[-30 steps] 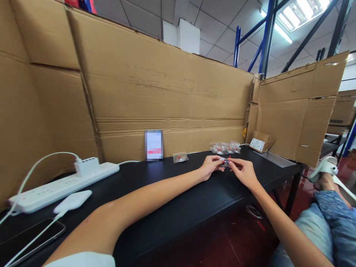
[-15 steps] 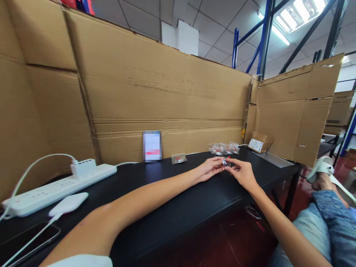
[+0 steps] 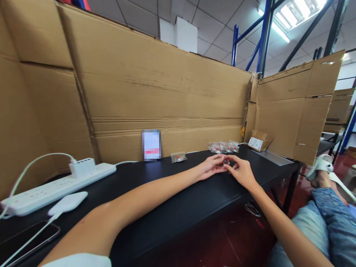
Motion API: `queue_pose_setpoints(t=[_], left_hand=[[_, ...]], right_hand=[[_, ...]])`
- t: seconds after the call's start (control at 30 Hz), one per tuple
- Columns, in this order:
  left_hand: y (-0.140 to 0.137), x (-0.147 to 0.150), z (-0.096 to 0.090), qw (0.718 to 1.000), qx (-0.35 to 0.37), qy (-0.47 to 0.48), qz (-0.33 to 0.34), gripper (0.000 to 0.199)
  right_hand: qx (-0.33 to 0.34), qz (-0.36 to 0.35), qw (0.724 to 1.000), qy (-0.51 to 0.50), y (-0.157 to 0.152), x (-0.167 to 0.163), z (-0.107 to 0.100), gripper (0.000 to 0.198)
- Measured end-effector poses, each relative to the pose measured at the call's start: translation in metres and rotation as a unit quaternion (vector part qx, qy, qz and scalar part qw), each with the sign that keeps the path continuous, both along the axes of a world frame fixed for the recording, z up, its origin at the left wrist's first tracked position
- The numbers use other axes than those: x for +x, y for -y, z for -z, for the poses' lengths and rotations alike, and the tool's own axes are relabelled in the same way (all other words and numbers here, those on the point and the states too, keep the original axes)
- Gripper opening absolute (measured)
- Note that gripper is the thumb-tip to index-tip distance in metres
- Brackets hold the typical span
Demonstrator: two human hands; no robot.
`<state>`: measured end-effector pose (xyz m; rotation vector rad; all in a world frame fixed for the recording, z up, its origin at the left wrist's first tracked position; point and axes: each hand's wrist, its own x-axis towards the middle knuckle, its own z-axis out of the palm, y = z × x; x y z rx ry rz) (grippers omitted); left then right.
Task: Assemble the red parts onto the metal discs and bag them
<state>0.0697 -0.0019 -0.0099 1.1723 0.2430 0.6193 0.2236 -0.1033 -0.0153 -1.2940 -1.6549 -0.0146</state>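
Between my two hands, above the black table (image 3: 178,202), is a small dark and red object (image 3: 225,161); its kind is too small to make out. My left hand (image 3: 210,167) holds it from the left with curled fingers, palm turned partly up. From the right, the thumb and forefinger of my right hand (image 3: 240,170) pinch it. Just beyond my hands lie several clear plastic packets (image 3: 224,147) with red and silvery pieces inside. A single similar packet (image 3: 178,157) rests farther left, close to the cardboard wall.
Cardboard walls (image 3: 167,92) enclose the back and sides. A blurred white card (image 3: 151,145) leans at the back. On the left lie a power strip (image 3: 61,185), a white charging pad (image 3: 68,204) and a phone (image 3: 30,239). A small cardboard box (image 3: 259,141) stands back right.
The small object has turned between my fingers, showing its dark and red side rather than a shiny silvery one. Both hands stay in nearly the same place.
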Motion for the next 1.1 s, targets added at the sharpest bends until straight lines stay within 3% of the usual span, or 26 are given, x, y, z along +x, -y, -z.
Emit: queue_pose_setpoints(t=[0.23, 0.5, 0.77, 1.1], left_hand=[[0.004, 0.000, -0.004, 1.000, 0.011, -0.016, 0.007, 0.037], [0.006, -0.001, -0.005, 1.000, 0.026, -0.017, -0.005, 0.034], [0.005, 0.000, -0.003, 0.998, 0.045, -0.034, -0.003, 0.040], [0.012, 0.002, -0.007, 0.996, 0.086, -0.038, -0.006, 0.043]], right_hand=[[0.020, 0.006, 0.999, -0.027, -0.001, 0.002, -0.001, 0.020], [-0.046, -0.047, 0.994, -0.082, -0.007, 0.007, 0.002, 0.021], [-0.119, -0.154, 0.945, -0.263, -0.012, 0.011, 0.005, 0.034], [-0.126, -0.143, 0.920, -0.343, -0.011, 0.016, 0.003, 0.031]])
